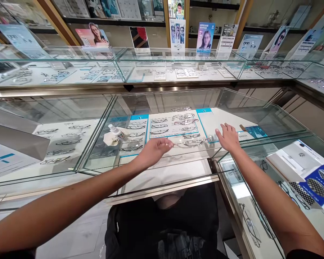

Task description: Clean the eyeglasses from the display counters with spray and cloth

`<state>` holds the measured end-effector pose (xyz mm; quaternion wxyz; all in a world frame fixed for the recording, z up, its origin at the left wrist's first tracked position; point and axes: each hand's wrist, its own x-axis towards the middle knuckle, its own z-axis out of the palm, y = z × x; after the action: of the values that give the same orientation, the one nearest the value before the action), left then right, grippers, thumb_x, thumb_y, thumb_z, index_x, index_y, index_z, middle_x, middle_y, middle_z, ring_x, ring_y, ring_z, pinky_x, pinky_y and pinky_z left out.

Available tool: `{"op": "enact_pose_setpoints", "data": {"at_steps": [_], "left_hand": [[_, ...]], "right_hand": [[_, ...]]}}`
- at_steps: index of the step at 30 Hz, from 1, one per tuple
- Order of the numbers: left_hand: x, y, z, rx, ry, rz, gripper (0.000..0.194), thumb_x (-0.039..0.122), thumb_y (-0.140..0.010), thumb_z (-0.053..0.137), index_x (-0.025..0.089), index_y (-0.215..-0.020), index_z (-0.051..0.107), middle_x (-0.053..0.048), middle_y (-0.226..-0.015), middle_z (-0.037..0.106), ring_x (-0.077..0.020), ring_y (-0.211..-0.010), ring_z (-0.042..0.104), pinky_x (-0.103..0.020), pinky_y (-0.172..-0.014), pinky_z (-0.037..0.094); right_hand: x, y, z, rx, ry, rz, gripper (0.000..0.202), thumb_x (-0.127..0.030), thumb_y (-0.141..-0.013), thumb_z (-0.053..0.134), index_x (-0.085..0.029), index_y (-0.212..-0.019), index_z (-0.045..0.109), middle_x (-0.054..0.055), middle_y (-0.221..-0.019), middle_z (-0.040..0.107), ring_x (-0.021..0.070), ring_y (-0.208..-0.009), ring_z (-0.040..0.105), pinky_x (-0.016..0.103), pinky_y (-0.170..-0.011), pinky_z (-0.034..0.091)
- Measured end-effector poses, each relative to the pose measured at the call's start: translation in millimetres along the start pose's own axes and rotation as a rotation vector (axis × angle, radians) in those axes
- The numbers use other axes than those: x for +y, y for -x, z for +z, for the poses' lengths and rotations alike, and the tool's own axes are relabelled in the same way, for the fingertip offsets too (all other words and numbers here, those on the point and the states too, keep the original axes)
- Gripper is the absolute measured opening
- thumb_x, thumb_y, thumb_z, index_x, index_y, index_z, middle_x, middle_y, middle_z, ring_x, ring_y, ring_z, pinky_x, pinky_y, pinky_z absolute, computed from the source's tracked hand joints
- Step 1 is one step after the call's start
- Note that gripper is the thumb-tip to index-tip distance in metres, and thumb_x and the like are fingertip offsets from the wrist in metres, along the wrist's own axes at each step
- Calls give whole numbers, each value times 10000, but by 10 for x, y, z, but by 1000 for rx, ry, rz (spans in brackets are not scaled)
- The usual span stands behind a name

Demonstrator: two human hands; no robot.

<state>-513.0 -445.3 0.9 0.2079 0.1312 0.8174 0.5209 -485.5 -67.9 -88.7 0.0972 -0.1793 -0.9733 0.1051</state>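
Nearest the camera, both bare forearms stretch out over a glass display counter (pixel 178 169). The left hand (pixel 153 151) lies on the glass top with its fingers curled, pinching one end of a thin rimless pair of glasses (pixel 190 143) – the frame sits on the counter between the two hands. The right hand (pixel 228 138) is spread flat, fingers apart, its thumb side touching or just beside the other end of the frame; I cannot tell whether it grips anything. Left of the hands, a small spray bottle (pixel 120 133) lies on a crumpled cloth (pixel 109 139) on the glass. Under the top, rows of spectacle frames (pixel 175 124) rest on white trays. Farther back, a second counter carries upright advertising cards (pixel 205 37).
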Motion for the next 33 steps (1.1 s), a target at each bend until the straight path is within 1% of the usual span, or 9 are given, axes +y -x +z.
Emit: {"op": "enact_pose_setpoints", "data": {"at_steps": [2,4,7,9,11,16,22,28,33], "left_hand": [[6,-226,37,153,-61,127,354,523,-839,704,179,-916,741,74,-554,342,-113,-546,298,-275,-605,263],[-70,-462,105,275,-93,224,317,481,-866,667,178,-920,741,75,-565,282,-119,-554,291,-279,-617,288],[-252,-759,223,343,-128,262,321,471,-882,637,174,-929,749,58,-584,340,-137,-581,354,-285,-635,323],[-352,-888,284,345,-157,259,326,468,-884,630,173,-942,756,42,-602,400,-149,-601,400,-290,-639,331],[-408,-961,321,337,-195,247,318,457,-889,624,176,-947,760,31,-621,435,-155,-611,423,-295,-635,321],[-430,-1014,340,317,-266,200,274,413,-904,618,185,-947,764,23,-632,470,-157,-596,429,-309,-623,287],[-434,-1030,359,333,-330,177,239,385,-918,623,207,-951,778,24,-630,476,-166,-637,478,-310,-712,359],[-394,-996,394,357,-371,160,232,381,-924,621,220,-946,786,27,-651,484,-170,-674,521,-325,-789,367],[-359,-973,396,341,-352,180,234,332,-918,605,208,-965,797,17,-659,498,-184,-706,533,-326,-777,371]], "right_hand": [[0,0,3,0,-4,0,751,-630,-1066,212,-153,-1581,480,178,-1695,419,371,-1546,338,599,-1230,348],[1,-1,5,-1,2,-3,754,-631,-1066,208,-152,-1580,481,177,-1694,421,368,-1546,339,596,-1231,347],[1,-2,1,2,-1,-4,762,-635,-1066,210,-145,-1581,483,178,-1694,420,370,-1550,337,593,-1238,341],[-2,0,-9,3,-12,-6,767,-637,-1066,213,-139,-1586,479,179,-1696,416,376,-1552,334,597,-1242,334],[-7,2,-18,0,-20,-9,771,-637,-1066,215,-136,-1589,477,181,-1697,414,382,-1551,333,602,-1243,330],[-13,2,-18,-1,-26,-10,772,-639,-1062,217,-134,-1579,489,192,-1696,411,391,-1549,327,614,-1237,330],[-9,-1,-6,1,-20,-11,758,-634,-1062,222,-145,-1578,483,191,-1689,423,380,-1544,333,612,-1232,340],[2,4,-18,-5,-45,-7,784,-663,-1049,214,-149,-1571,492,189,-1692,415,400,-1539,334,628,-1226,333],[19,8,-16,6,-50,-14,791,-671,-1044,207,-154,-1568,494,198,-1684,420,407,-1533,339,636,-1217,335]]}}
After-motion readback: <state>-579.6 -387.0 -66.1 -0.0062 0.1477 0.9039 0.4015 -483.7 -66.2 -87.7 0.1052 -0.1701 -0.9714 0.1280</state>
